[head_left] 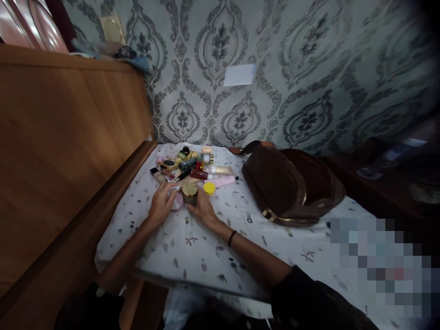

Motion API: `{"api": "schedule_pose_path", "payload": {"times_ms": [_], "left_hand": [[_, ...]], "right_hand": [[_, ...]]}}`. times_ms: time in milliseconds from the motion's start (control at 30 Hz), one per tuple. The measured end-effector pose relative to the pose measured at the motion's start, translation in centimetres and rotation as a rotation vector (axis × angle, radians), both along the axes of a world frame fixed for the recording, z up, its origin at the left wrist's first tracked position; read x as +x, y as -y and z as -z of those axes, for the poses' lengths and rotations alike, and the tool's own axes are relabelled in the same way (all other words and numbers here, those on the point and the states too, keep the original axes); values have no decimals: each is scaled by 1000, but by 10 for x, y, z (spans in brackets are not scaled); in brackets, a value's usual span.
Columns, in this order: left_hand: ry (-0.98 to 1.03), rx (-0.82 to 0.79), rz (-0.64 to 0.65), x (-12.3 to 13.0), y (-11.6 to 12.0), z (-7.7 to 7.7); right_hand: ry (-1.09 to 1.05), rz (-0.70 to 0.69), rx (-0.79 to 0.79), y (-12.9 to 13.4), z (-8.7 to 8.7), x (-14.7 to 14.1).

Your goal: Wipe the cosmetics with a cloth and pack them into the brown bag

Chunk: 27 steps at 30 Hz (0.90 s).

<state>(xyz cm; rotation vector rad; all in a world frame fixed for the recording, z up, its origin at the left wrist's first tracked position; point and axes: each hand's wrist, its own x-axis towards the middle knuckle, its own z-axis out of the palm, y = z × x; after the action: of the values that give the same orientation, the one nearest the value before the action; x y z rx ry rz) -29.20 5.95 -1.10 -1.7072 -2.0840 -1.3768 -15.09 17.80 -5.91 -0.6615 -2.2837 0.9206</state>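
My right hand (202, 208) grips a squat jar with a gold patterned lid (190, 193), its fingers around the jar's lower side. My left hand (160, 205) is just left of the jar, its fingers closed on a pale pink loop-shaped item (178, 205), which is partly hidden. Beyond both hands lies a heap of cosmetics (185, 166), including tubes, lipsticks and small compacts. A round yellow lid (209, 188) sits close to my right fingers.
The hands rest on a white bed sheet (192, 247) with a small print. A brown leather handbag (288, 183) lies open to the right. A tall wooden panel (68, 137) runs along the left, and patterned wallpaper (309, 78) rises behind the bed.
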Motion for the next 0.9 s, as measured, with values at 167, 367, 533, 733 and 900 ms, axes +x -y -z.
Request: {"api": "schedule_pose_path", "payload": {"times_ms": [167,367,533,733,900], "left_hand": [[-85,-86,90,3,7,7],[-290,-175,254,0,24,15],[-211,-97,175,-5,37,14],[-52,-34,114,27,38,-5],[-236,-19,298,80,19,-15]], "right_hand": [[-87,15,-75,-6,-3,-15],[-220,-4,-175,-2,-14,-5],[-208,-31,-214,1,-26,30],[-114,-126,-156,7,-25,92],[-106,-179,-143,11,-19,112]]}}
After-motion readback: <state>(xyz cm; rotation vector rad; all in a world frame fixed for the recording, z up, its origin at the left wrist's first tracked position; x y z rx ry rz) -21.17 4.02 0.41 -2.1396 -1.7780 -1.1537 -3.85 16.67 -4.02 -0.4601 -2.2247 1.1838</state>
